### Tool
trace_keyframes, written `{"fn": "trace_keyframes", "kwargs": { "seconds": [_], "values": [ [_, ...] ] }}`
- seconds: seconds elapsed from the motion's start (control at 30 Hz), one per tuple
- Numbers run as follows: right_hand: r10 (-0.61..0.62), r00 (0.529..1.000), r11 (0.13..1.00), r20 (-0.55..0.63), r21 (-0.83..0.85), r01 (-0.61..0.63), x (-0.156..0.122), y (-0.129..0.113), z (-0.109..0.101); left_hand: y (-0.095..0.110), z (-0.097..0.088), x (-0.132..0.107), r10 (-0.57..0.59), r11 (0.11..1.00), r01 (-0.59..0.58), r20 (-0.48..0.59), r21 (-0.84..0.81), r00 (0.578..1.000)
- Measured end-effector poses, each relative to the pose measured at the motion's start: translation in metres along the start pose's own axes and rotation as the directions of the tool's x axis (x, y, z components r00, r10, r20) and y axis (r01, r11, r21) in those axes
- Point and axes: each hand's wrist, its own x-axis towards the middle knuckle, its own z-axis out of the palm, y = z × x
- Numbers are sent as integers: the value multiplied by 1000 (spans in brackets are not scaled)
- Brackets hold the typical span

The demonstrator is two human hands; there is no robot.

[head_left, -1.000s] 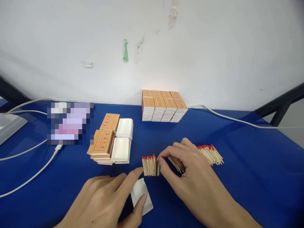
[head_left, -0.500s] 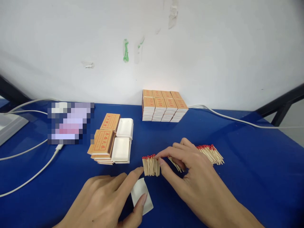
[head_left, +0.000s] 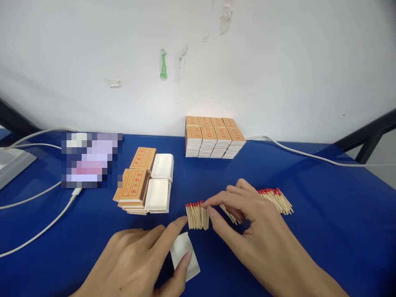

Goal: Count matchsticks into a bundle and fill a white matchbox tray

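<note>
A small row of red-tipped matches (head_left: 197, 216) lies on the blue table in front of me. My left hand (head_left: 145, 255) stretches its index finger to the row's left edge. Its thumb presses inside a white matchbox tray (head_left: 188, 272), gripping the near-left side; the other fingers are curled and partly hidden. At the row's right edge, my right hand (head_left: 244, 218) pinches with thumb and index finger at the matches. More loose matches (head_left: 229, 214) lie partly under that hand, and a larger heap of matches (head_left: 276, 199) rests beyond it.
Orange matchbox sleeves (head_left: 133, 185) are stacked at the left, beside stacked white trays (head_left: 157, 196). A block of matchboxes (head_left: 213, 138) stands against the white wall. A blurred phone-like object (head_left: 93, 159) with a white cable (head_left: 46, 225) lies at far left.
Almost nothing differs. Both hands stay at the row of matches, my right hand shifting only very slightly, and the tray keeps its place under my left thumb.
</note>
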Motion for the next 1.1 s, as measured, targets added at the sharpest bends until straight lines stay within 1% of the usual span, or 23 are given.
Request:
{"fn": "trace_keyframes", "kwargs": {
  "seconds": [0.2,0.43,0.57,0.73,0.83,0.97,1.1],
  "values": [
    [10,999,998,-39,-54,-12,0,3,-3,0,0,-1,20,998,-23,44,58,999],
    [-37,999,999,28,-8,37,-3,1,3,-2,2,-4,22,998,-24,34,56,999],
    [-52,998,998,33,-20,53,-3,0,4,-2,3,-2,34,997,-36,39,67,999],
    [-71,996,998,49,3,71,-4,0,2,-2,3,-2,33,997,-35,37,73,999],
    [-51,998,999,49,0,51,-4,-1,1,-3,2,-2,31,996,-33,29,80,999],
    [-16,999,1000,43,0,16,-2,-1,1,-2,2,-1,28,997,-31,45,69,999],
    [-15,999,1000,43,-23,16,-1,-1,1,-3,3,-1,25,998,-27,47,52,999]
  ]
}}
